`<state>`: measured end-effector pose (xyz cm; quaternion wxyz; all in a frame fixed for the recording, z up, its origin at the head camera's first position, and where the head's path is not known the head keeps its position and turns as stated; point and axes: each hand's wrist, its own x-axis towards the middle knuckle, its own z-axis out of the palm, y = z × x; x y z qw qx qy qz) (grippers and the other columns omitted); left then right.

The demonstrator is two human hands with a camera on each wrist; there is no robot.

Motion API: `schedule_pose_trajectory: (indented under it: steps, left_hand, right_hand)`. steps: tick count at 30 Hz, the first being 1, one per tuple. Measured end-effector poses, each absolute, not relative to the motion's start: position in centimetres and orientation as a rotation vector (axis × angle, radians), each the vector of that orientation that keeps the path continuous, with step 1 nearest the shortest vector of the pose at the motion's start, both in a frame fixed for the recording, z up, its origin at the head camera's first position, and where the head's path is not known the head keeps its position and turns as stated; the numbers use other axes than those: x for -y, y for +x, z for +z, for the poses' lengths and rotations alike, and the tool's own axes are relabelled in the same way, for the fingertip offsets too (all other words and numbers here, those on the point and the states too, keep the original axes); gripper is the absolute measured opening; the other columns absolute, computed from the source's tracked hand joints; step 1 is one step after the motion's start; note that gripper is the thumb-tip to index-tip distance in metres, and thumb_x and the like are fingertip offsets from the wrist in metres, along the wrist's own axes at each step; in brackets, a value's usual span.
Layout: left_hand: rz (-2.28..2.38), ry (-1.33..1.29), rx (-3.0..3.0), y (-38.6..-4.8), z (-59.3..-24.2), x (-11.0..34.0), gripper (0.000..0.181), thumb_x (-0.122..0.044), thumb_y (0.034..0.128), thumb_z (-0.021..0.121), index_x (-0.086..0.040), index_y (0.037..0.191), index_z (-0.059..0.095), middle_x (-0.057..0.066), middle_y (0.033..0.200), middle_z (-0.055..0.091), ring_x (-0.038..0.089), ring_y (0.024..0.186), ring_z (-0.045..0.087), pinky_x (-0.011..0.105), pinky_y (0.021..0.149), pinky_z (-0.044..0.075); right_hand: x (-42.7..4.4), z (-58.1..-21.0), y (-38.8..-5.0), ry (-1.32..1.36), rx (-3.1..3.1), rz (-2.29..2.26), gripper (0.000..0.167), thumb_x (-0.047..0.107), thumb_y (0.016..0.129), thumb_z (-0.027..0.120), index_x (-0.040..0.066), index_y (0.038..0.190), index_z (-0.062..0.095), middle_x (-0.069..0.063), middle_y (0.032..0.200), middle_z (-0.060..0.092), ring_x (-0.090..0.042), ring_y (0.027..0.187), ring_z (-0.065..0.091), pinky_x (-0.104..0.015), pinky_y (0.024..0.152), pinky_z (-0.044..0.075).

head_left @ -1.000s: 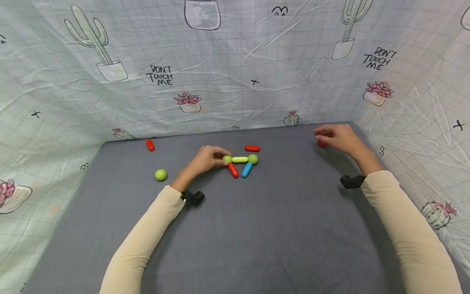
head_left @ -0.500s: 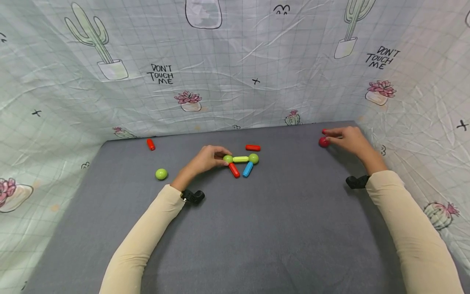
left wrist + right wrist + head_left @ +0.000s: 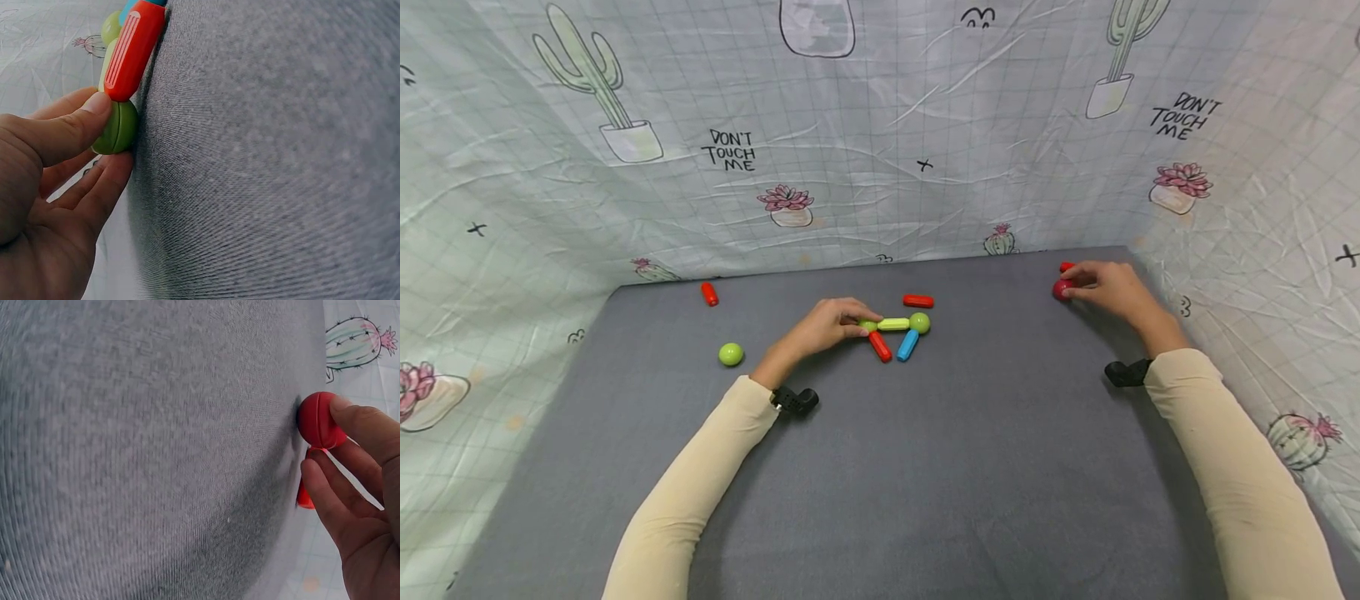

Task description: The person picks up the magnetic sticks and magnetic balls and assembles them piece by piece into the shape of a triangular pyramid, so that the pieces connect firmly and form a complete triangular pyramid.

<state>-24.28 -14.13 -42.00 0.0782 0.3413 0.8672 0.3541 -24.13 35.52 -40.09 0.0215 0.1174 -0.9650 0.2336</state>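
In the head view my left hand (image 3: 831, 325) holds a green ball between thumb and fingers; the left wrist view shows the thumb on that ball (image 3: 119, 128). A red stick (image 3: 880, 346) and a yellow-green stick (image 3: 893, 324) meet at this ball. The yellow-green one runs to a second green ball (image 3: 919, 322), where a blue stick (image 3: 907, 344) slants toward the front. On the right, my right hand (image 3: 1112, 292) pinches a red ball (image 3: 320, 420) resting on the table. Behind it lies a red stick (image 3: 304, 495), partly covered by my fingers.
Another red stick (image 3: 918, 301) lies just behind the joined pieces. Farther left are a loose green ball (image 3: 731, 354) and a red stick (image 3: 710, 293). A cactus-print cloth (image 3: 865, 150) hangs around the back and sides of the grey table (image 3: 880, 475).
My right hand shifted right, uncovering the red ball and the red stick behind it, then closed thumb and fingers on the ball. My left fingers moved slightly farther over the green ball.
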Motion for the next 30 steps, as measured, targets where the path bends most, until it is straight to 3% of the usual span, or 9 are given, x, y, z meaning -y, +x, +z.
schedule_pose_trajectory:
  steps: [5,15,20,30]
  left_hand:
    - [1.024,1.03,-2.604,-24.6,-42.0,14.0,0.028,-0.008,0.0945,0.072,-0.009,0.123,0.075,0.009,0.124,0.071,0.023,0.113,0.064,0.036,0.088,0.051]
    - [1.011,1.027,-2.605,-24.5,-41.7,14.0,0.029,-0.008,0.0952,0.071,-0.009,0.124,0.074,0.01,0.125,0.07,0.024,0.114,0.064,0.041,0.092,0.052]
    - [1.011,1.026,-2.604,-24.5,-41.9,13.9,0.029,-0.008,0.0953,0.071,-0.008,0.124,0.074,0.01,0.125,0.07,0.025,0.115,0.063,0.042,0.093,0.051]
    - [1.01,1.02,-2.607,-24.5,-41.9,13.9,0.028,-0.009,0.0951,0.072,-0.009,0.123,0.074,0.01,0.125,0.071,0.025,0.117,0.063,0.042,0.095,0.051]
  right_hand:
    - [-35.1,-40.1,-24.1,0.421,2.973,0.726,0.033,0.017,0.091,0.078,-0.002,0.116,0.069,-0.025,0.112,0.072,-0.045,0.108,0.065,-0.059,0.099,0.036]
    - [-30.8,-39.9,-22.2,0.628,2.91,0.765,0.032,0.009,0.089,0.078,0.002,0.12,0.072,-0.017,0.109,0.074,-0.033,0.098,0.071,-0.05,0.085,0.057]
    - [-27.4,-39.9,-20.8,0.791,2.914,0.851,0.034,0.008,0.089,0.077,0.004,0.123,0.072,-0.015,0.117,0.07,-0.028,0.099,0.07,-0.046,0.083,0.059]
    - [-22.5,-40.3,-19.4,1.048,2.836,0.918,0.028,0.007,0.089,0.078,0.005,0.117,0.074,-0.008,0.116,0.071,-0.023,0.101,0.067,-0.04,0.083,0.06]
